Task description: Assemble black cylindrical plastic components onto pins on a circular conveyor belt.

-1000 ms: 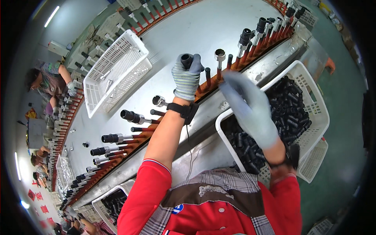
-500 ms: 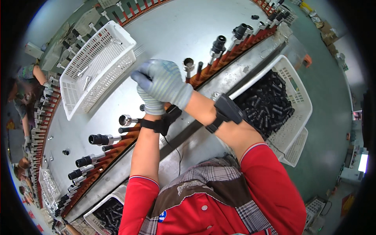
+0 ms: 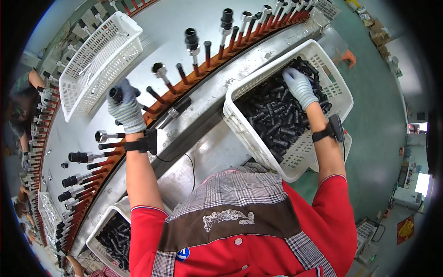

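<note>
My left hand (image 3: 127, 108), in a striped grey glove, is closed around a black ribbed plastic fitting (image 3: 116, 94) at the rack on the table. The fitting's round open end faces up past my fingers. Over on the right, my right hand (image 3: 300, 87), gloved alike, reaches into a white basket (image 3: 289, 174) heaped with black fittings (image 3: 281, 111). Its fingertips sink among the pieces, so I cannot tell whether they grip one. Near my left hand, a bare silver metal socket (image 3: 160, 71) tops one post, and a black fitting (image 3: 191, 39) sits on a metal socket farther along.
Red-and-black posts stand along a curved orange-brown rail (image 3: 182, 87) at the table's edge. A metal-and-black piece (image 3: 175, 112) lies beside it. A white perforated basket (image 3: 99, 64) rests on the metal table. Another basket of black fittings (image 3: 115, 240) is at lower left. Other people work at far left.
My hands, together over the rail before, are now apart. The right has swung right into the basket of fittings; the left now shows a black fitting in its grasp. The whole view has shifted.
</note>
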Tool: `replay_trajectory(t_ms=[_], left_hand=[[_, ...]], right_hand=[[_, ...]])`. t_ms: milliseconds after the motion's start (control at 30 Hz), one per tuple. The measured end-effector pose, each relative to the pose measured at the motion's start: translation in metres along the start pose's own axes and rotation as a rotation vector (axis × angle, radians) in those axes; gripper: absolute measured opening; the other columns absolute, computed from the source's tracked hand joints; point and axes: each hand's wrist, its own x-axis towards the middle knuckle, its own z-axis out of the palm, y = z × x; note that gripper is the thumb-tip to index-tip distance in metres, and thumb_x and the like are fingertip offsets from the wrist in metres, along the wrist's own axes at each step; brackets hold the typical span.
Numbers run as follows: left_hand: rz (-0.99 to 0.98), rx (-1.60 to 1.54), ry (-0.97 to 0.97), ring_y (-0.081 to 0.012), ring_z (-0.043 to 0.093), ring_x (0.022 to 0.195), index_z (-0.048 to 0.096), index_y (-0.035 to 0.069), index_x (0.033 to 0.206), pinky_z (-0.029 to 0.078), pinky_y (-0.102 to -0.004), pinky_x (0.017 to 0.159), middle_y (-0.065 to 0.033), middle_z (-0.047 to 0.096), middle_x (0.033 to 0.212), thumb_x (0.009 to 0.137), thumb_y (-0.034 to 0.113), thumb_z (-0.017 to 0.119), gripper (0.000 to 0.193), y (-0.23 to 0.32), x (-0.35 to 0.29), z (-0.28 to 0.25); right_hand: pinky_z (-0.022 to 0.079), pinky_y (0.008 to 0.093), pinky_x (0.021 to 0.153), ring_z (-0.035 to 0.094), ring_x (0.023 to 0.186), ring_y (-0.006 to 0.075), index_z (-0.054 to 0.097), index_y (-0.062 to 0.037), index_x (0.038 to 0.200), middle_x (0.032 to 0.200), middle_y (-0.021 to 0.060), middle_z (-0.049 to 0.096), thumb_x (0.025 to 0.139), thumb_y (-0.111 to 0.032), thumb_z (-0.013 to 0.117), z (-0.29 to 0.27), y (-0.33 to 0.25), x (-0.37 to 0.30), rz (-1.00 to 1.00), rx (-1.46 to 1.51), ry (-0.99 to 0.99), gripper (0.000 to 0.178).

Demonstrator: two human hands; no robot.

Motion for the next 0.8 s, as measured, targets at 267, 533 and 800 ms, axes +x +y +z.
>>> replay_trajectory(t_ms=[267,533,800], left_hand=[[-0.134,0.074,0.086,-0.0115,0.059,0.066,0.061,0.001,0.097,0.048,-0.0258,0.062,-0.0054,0.064,0.078,0.088,0.016,0.068,0.019,0.018,-0.002,-0.053],[0.279,0.709,-0.040,-0.0280,0.053,0.112,0.048,-0.002,0.129,0.042,-0.0378,0.097,-0.0159,0.054,0.126,0.079,0.001,0.070,0.055,0.100,-0.103,-0.037],[0.277,0.049,-0.818,-0.0375,0.055,0.113,0.057,0.005,0.120,0.044,-0.0450,0.099,-0.0190,0.059,0.118,0.071,0.023,0.077,0.056,0.142,-0.136,0.091]], right_hand=[[0.047,0.0422,0.095,0.058,0.113,0.0377,0.065,-0.0026,0.113,0.119,0.0230,0.061,0.080,-0.036,0.062,0.110,0.132,0.003,0.304,-0.461,-0.589,0.047],[0.048,0.0418,0.095,0.060,0.108,0.0384,0.063,-0.0042,0.119,0.119,0.0240,0.061,0.082,-0.038,0.061,0.131,0.155,0.001,-0.336,-0.419,-0.593,0.050],[0.051,0.0275,0.073,0.063,0.083,0.0133,0.063,-0.0021,0.109,0.093,0.0073,0.067,0.099,-0.030,0.049,0.013,-0.120,-0.114,-0.126,1.190,-0.510,0.033]])
